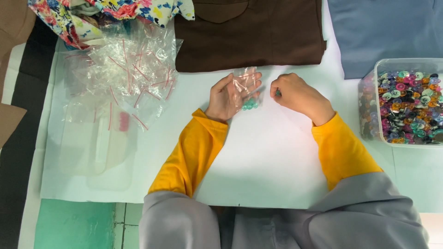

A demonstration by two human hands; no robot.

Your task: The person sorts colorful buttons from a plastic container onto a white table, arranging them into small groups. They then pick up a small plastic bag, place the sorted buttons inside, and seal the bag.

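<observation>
My left hand (227,96) lies palm up on the white sheet (267,152) and holds a small clear plastic bag (247,83). Several teal buttons (249,104) sit in the bottom of that bag. My right hand (295,93) is curled into a loose fist just right of the bag, with something small and teal pinched at its fingertips. Both arms wear yellow sleeves.
A heap of small clear zip bags with red strips (122,74) lies at the left. A clear plastic box of mixed coloured buttons (406,103) stands at the right. Folded brown cloth (251,32), blue cloth (383,27) and floral cloth (99,14) lie along the far edge.
</observation>
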